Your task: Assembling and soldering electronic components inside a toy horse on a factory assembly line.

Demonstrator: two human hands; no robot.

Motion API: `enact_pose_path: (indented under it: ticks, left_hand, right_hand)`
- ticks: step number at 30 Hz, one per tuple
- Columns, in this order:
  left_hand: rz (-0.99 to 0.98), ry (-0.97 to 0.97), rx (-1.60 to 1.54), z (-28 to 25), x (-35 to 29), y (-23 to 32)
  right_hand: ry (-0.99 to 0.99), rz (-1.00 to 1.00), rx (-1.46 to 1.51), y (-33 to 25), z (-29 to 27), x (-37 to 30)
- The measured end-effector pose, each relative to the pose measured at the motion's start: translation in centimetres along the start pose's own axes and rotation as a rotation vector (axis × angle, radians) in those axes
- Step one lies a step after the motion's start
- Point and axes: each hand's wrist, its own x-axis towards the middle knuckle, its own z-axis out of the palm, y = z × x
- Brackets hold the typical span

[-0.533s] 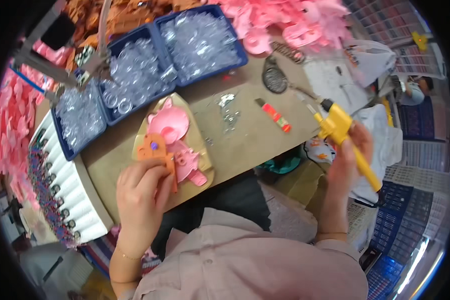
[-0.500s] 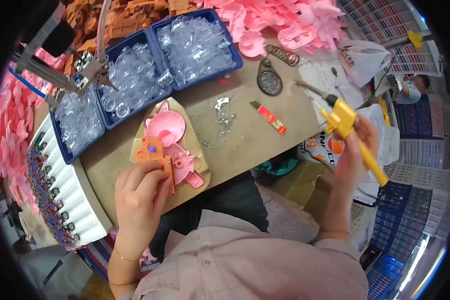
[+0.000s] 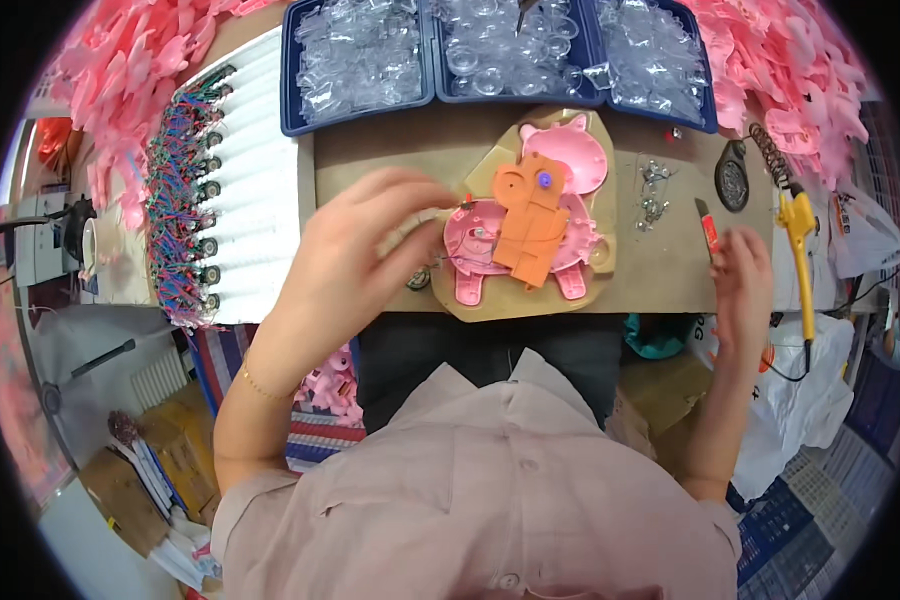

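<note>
My left hand [image 3: 365, 255] is curled beside a pink pig-shaped toy shell [image 3: 570, 160], which lies in a tan holder [image 3: 598, 290]. Its fingertips are close to a small red part [image 3: 467, 201] and thin wires at the shell's edge; what they pinch is hidden. A round dark speaker [image 3: 419, 279] shows beneath this hand. Across the shell lies an orange plastic piece [image 3: 530, 235] with a purple dot. My right hand [image 3: 741, 285], somewhat blurred, has its fingers loosely apart near a red box cutter [image 3: 708, 228]. The yellow soldering iron [image 3: 798, 225] rests in a coiled stand [image 3: 768, 150], apart from that hand.
Blue trays [image 3: 433, 98] of clear plastic parts line the far side. Pink parts [image 3: 805, 60] are heaped at far right. Wired speakers [image 3: 185, 200] line a white ridged tray [image 3: 260, 190] at left. Small metal bits [image 3: 652, 195] and a dark oval dish [image 3: 732, 178] lie right.
My view has turned toward the left. My right hand has let go of the soldering iron, now in its stand. My left hand has left the orange piece, which now lies across the shell.
</note>
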Motion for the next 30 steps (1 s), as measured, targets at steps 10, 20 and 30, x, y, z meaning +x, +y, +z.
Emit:
enact_pose_path:
  ticks: [10,20,30]
  left_hand:
    - [0.333,-0.263,0.482,-0.4,1.8,-0.3]
    - [-0.242,0.078,-0.689,-2.9,1.6,1.3]
    - [-0.575,0.02,-1.104,3.7,-3.4,-0.3]
  right_hand:
    - [-1.079,-0.485,-0.863,-4.2,19.3,3.5]
    - [-0.737,-0.514,-0.613,-8.9,19.0,0.7]
    - [-0.531,-0.78,-1.177,-5.4,16.8,-5.0]
